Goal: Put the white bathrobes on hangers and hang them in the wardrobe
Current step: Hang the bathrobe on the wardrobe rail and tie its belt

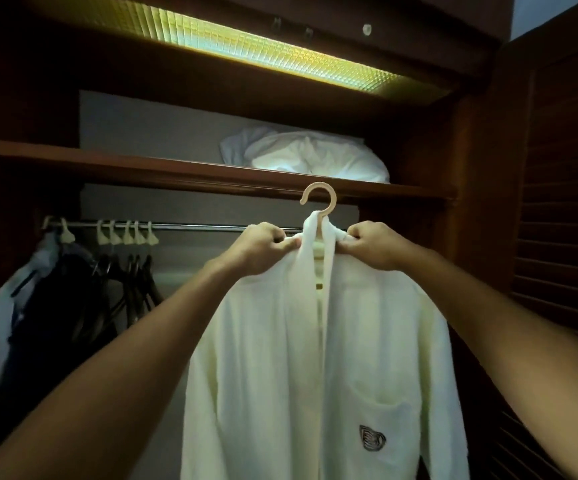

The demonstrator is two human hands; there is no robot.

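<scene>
A white bathrobe (273, 358) with a dark emblem on its chest pocket hangs on a beige hanger (319, 197), whose hook sticks up in front of the shelf edge, above the metal wardrobe rail (211, 226). My left hand (263, 245) grips the robe's left shoulder over the hanger. Gripping the right shoulder is my right hand (372, 242). Both hands hold the robe up at rail height. The hanger's arms are hidden under the cloth.
On the rail's left part hang several empty dark hangers (135, 271) and dark and light clothes (38, 306). White bedding (315, 155) lies on the wooden shelf (142, 168) above. A slatted wardrobe door (564, 202) stands open at right. A lit lamp panel (246, 39) glows overhead.
</scene>
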